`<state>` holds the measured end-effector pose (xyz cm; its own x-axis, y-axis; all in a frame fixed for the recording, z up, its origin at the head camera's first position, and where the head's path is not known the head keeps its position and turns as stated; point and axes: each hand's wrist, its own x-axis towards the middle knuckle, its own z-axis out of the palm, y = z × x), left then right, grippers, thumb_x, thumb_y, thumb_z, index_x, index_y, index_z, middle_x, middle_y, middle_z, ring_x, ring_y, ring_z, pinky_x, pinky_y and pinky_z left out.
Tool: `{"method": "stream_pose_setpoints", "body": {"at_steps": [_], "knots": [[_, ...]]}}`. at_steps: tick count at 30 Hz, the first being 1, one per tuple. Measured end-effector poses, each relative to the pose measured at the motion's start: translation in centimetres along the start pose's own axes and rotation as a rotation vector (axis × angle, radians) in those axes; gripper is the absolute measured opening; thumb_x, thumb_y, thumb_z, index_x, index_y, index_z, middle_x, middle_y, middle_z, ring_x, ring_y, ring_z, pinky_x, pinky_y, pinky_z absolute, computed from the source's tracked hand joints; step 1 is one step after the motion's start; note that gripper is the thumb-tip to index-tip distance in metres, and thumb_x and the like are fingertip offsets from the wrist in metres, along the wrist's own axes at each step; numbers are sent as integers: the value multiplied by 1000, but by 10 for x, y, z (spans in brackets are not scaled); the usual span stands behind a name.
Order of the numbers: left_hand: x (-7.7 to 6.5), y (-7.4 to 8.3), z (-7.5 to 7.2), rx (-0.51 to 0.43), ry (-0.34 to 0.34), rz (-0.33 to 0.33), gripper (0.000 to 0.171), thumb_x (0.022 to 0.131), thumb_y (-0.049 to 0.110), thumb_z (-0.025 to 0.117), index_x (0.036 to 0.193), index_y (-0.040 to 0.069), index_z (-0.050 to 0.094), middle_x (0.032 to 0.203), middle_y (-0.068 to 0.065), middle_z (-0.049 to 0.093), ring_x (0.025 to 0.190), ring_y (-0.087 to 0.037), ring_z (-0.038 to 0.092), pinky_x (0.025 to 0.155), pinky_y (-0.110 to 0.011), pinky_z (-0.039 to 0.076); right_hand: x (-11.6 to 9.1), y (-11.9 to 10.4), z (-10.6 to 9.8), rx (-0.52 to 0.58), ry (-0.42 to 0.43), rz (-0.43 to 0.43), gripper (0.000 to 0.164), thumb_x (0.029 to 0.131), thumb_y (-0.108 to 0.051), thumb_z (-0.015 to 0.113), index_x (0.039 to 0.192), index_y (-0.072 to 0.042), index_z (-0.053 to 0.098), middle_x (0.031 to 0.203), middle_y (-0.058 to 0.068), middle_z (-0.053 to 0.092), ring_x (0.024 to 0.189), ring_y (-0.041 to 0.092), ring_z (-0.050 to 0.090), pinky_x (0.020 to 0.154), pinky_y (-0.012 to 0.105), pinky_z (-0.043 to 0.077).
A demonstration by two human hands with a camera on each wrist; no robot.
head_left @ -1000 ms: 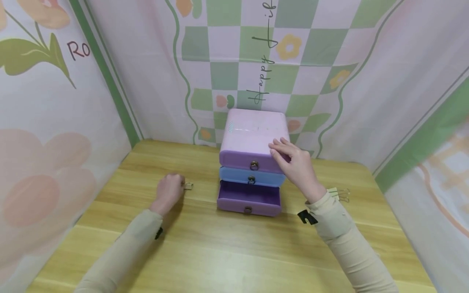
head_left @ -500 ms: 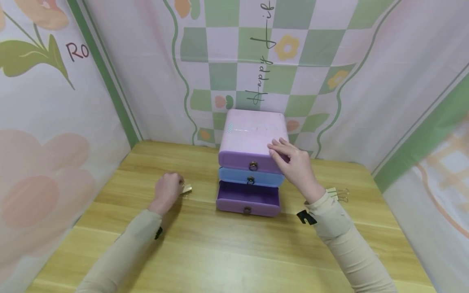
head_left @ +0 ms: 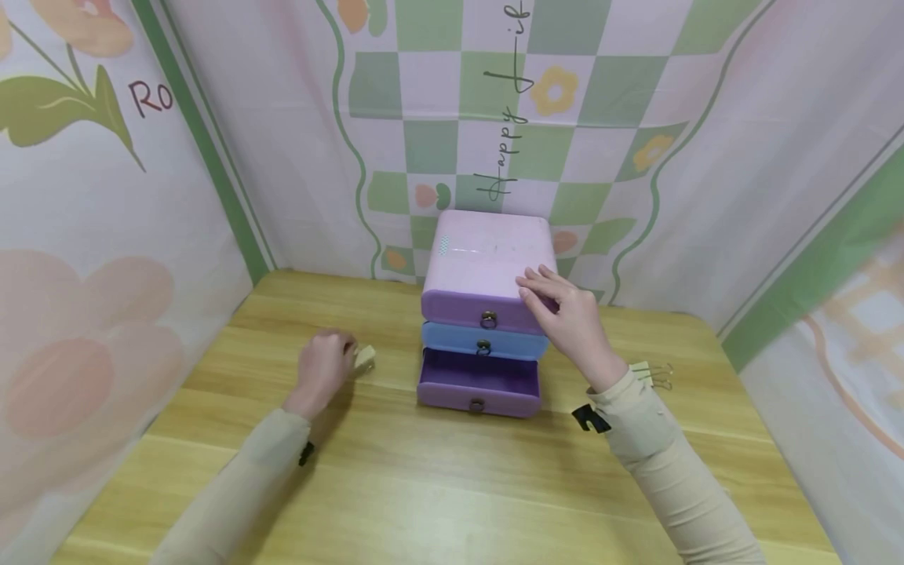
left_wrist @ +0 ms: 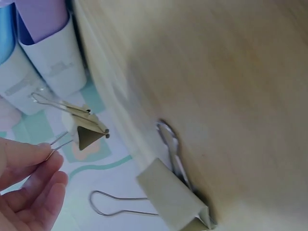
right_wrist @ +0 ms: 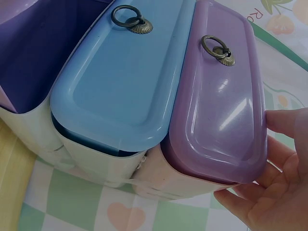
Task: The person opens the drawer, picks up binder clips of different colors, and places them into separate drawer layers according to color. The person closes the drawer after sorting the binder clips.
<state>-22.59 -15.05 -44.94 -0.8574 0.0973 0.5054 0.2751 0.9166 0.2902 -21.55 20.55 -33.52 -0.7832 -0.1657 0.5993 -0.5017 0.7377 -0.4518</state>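
Note:
My left hand (head_left: 325,369) pinches a pale yellow binder clip (head_left: 364,358) by its wire handle, to the left of the drawer organizer. Close up in the left wrist view, this held clip (left_wrist: 86,126) is off the table, with thumb and fingertips on one handle. A second binder clip (left_wrist: 171,195) lies near that hand, its wire handles spread. My right hand (head_left: 568,314) rests on the top right front corner of the pink drawer organizer (head_left: 494,251), fingers fairly straight. The bottom purple drawer (head_left: 480,399) is pulled out and its visible inside is bare.
The blue middle drawer (head_left: 459,339) and purple top drawer (head_left: 455,308) are pushed in. More binder clips (head_left: 643,373) lie right of the organizer, partly behind the right sleeve. A patterned curtain (head_left: 487,118) hangs behind the wooden table (head_left: 438,486).
The binder clip in the left hand has turned and risen slightly, showing its broad side. The right hand and the drawers have stayed put.

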Motion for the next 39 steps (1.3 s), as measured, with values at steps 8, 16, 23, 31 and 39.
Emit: {"method": "stream_pose_setpoints", "body": {"at_steps": [8, 16, 23, 31, 39], "knots": [[0, 16, -10, -28, 88, 75, 6, 77, 16, 65, 77, 10, 69, 78, -6, 67, 68, -20, 61, 50, -31, 51, 0, 0, 0, 7, 5, 8, 27, 85, -31, 58, 105, -14, 66, 114, 5, 61, 116, 24, 49, 96, 42, 40], [2, 34, -21, -36, 101, 128, 7, 78, 18, 65, 78, 12, 69, 76, -2, 66, 66, -15, 59, 52, -25, 50, 0, 0, -1, -4, 2, 18, 28, 85, -33, 57, 106, -16, 66, 115, 2, 60, 117, 20, 48, 98, 38, 39], [3, 49, -26, -45, 127, 188, 6, 76, 16, 67, 77, 11, 69, 76, -3, 66, 64, -13, 59, 51, -22, 50, 0, 0, -1, 2, 2, 13, 28, 85, -32, 58, 105, -15, 66, 114, 4, 61, 116, 22, 49, 96, 40, 41], [5, 61, -27, -61, 118, 186, 6, 77, 19, 66, 78, 13, 69, 77, -1, 65, 68, -14, 58, 56, -24, 50, 1, 1, 0, -13, 2, -13, 27, 85, -30, 58, 105, -15, 67, 113, 5, 61, 114, 24, 51, 93, 42, 43], [7, 71, -24, -78, 120, 227, 5, 76, 19, 67, 78, 14, 69, 78, 1, 66, 70, -14, 59, 61, -27, 51, 2, 0, 0, -13, 5, -16, 26, 85, -29, 59, 104, -14, 67, 112, 6, 61, 113, 25, 51, 94, 43, 42]]}}
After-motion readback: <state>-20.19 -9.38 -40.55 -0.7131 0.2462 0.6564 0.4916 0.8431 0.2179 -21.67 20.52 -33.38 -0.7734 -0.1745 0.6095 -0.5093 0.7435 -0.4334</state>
